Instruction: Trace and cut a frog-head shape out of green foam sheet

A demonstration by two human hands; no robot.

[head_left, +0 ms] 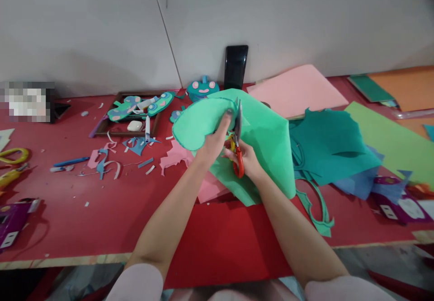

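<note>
My left hand (219, 134) grips a light green felt piece (195, 122) with a dark drawn outline, its thumb pressed on top. In my right hand (247, 158) is a pair of scissors (238, 156) with red and yellow handles, blades pointing up beside the piece's right edge. Behind and below both hands spreads a larger green felt sheet (267, 143). A finished-looking teal felt face (203, 88) with pink eyes stands against the wall just beyond. Pink felt scraps (176, 156) lie under the green felt.
A brown tray (118, 134) holds felt faces and a white case (134, 125). A black phone (235, 66) leans on the wall. Teal felt (332, 143), a pink sheet (298, 93) and green offcuts (317, 206) lie right. Left are yellow scissors (15, 155) and a pen (71, 161).
</note>
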